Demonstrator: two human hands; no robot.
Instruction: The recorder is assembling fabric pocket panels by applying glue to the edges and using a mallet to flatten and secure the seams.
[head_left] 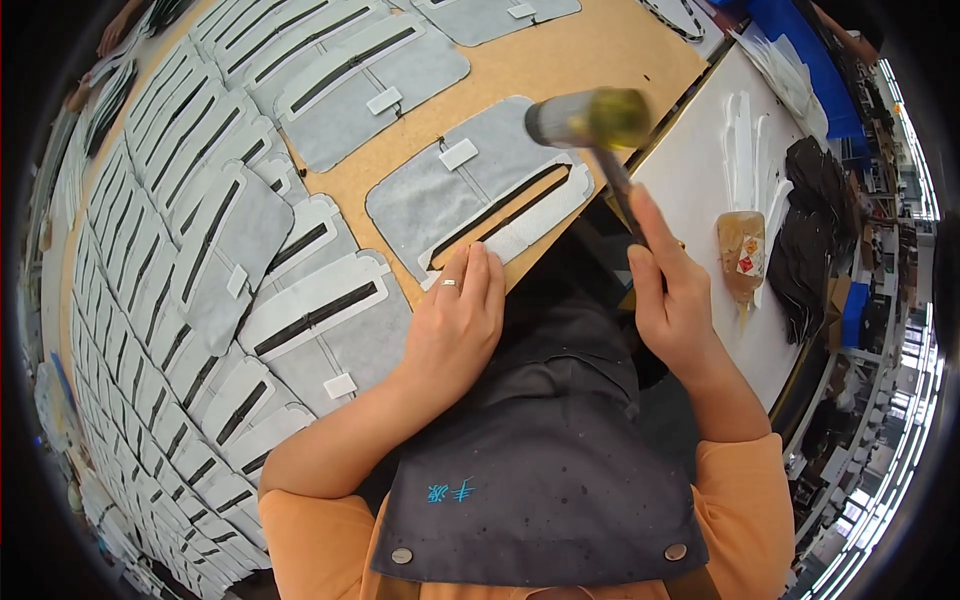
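A: What is each hand doing?
B: The right hand (672, 300) has its grip wrapped around the handle of one mallet (592, 122), head raised over the grey felt piece (470, 195). The left hand (458, 320) lies flat, fingers spread, pressing that piece's near edge at the bench (560, 60) rim.
A: How many pieces?
B: Too many to count; dozens overlap in rows at the left (180, 290). One glue bottle (741, 255) lies on the white board (700, 170) at the right, with bare wood between.
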